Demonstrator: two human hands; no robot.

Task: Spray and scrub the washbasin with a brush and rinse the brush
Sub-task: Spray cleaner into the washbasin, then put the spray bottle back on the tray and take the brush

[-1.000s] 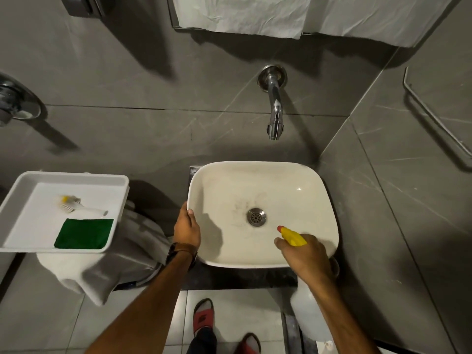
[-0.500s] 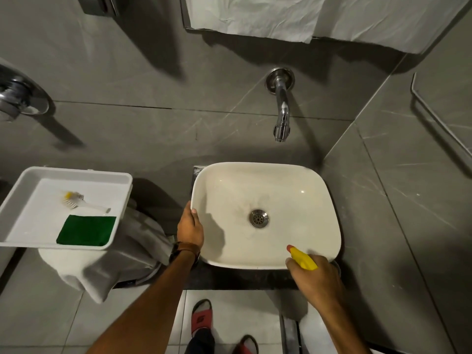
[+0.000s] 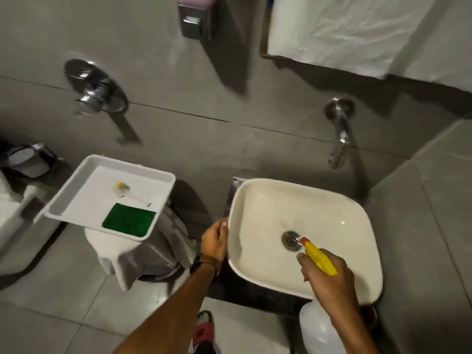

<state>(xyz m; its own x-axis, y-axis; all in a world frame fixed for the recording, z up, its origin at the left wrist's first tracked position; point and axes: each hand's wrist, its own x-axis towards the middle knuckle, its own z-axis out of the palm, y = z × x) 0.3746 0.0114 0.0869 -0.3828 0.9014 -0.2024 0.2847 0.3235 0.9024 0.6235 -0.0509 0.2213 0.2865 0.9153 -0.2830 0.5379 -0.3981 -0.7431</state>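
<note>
A white washbasin (image 3: pixel 258 200) with a metal drain (image 3: pixel 291 240) sits at the lower right under a wall tap (image 3: pixel 338 139). My right hand (image 3: pixel 332 282) is shut on a spray bottle (image 3: pixel 319 259) with a yellow head and a white body, its red nozzle over the drain. My left hand (image 3: pixel 214 242) grips the basin's left rim. A small white brush (image 3: pixel 127 192) with a yellow spot lies in a white tray (image 3: pixel 76 185) to the left, beside a green scrub pad (image 3: pixel 129 220).
The tray rests on a stand draped in white and grey cloth (image 3: pixel 143 259). A wall valve (image 3: pixel 95 89) and a soap dispenser (image 3: pixel 195 20) are mounted above. A white sheet (image 3: pixel 357 29) hangs at the top right. My red sandal (image 3: pixel 203 330) is on the tiled floor.
The view has swung left, so the basin now sits to the right. My right hand has moved the spray bottle forward from the basin's front rim to over the drain. My left hand stays on the rim.
</note>
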